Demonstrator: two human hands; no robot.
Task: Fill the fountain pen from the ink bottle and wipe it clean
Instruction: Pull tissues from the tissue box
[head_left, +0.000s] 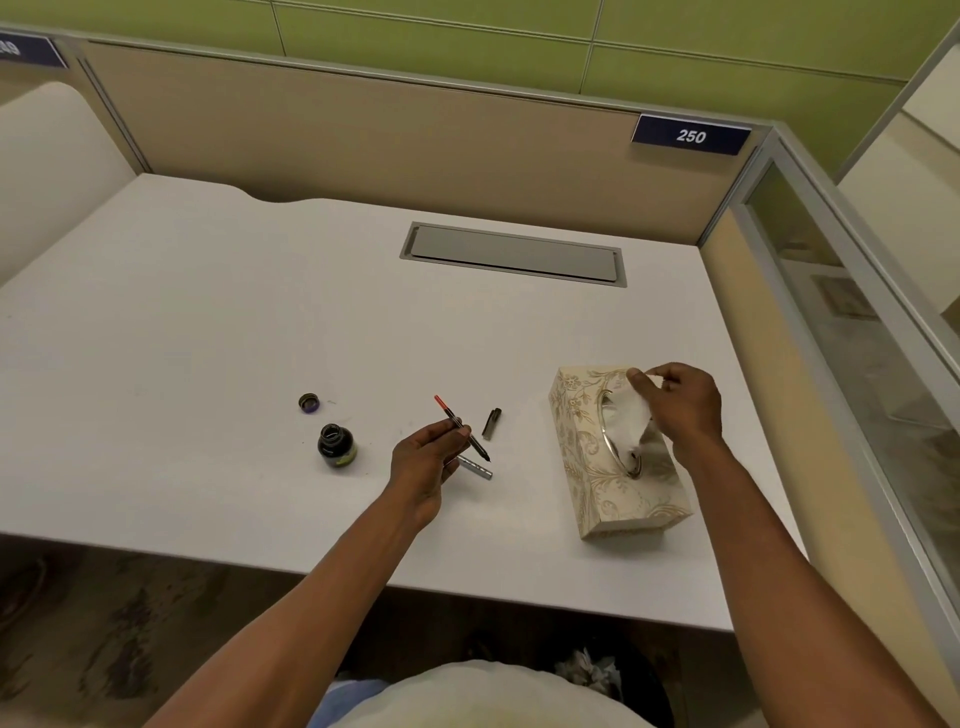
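Observation:
My left hand (427, 460) pinches the slim inner part of the fountain pen (451, 413), its red end pointing up-left and its nib down-right. Just below that hand the silver pen barrel (478, 468) lies on the white desk (208, 312). A dark pen cap (491, 423) lies to the right of the pen. The open ink bottle (336, 445) stands left of my left hand, with its lid (309, 402) lying behind it. My right hand (680, 402) pinches a white tissue (631, 415) sticking out of the patterned tissue box (613, 499).
A grey cable hatch (514, 254) is set into the desk at the back. Beige partition walls close off the back and right sides, with a "250" sign (691, 136). A bin with crumpled paper (589, 670) sits under the desk's front edge.

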